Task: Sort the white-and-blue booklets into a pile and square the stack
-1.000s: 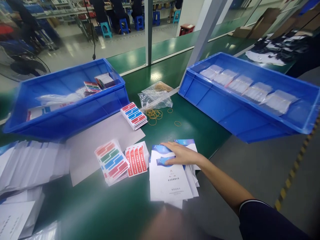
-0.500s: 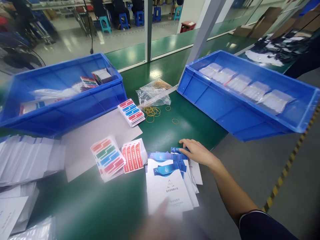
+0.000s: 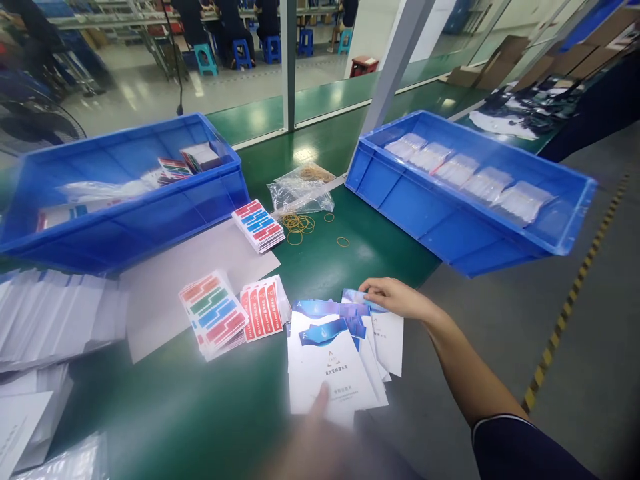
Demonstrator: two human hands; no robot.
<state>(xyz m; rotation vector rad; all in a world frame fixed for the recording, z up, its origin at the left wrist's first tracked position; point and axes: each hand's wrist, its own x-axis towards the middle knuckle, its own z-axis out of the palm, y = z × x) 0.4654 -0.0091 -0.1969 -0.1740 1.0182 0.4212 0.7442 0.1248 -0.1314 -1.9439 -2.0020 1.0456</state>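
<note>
A fanned stack of white booklets (image 3: 330, 373) with blue wave headers lies in front of me, close to the table's edge. My left hand (image 3: 315, 433) is at its lower edge, blurred, with one digit, apparently the thumb, on the top booklet; its other fingers are hidden. At the upper right, my right hand (image 3: 397, 297) pinches the top corner of one booklet (image 3: 389, 337) that sticks out from the stack. Left of the booklets lie red-and-white label sheets (image 3: 263, 310) and a pile of multicoloured label sheets (image 3: 215, 313).
Blue bins stand at the left (image 3: 130, 227) and right (image 3: 400, 207); the right one holds several bagged packs. Between them lie rubber bands (image 3: 297, 225), a plastic bag (image 3: 303, 190) and another label stack (image 3: 258, 225). White paper stacks (image 3: 60, 320) are at far left.
My right hand has drawn its booklet a little outward from the stack, showing more of its cover. The left digit shows more clearly on the top booklet. The view has shifted slightly.
</note>
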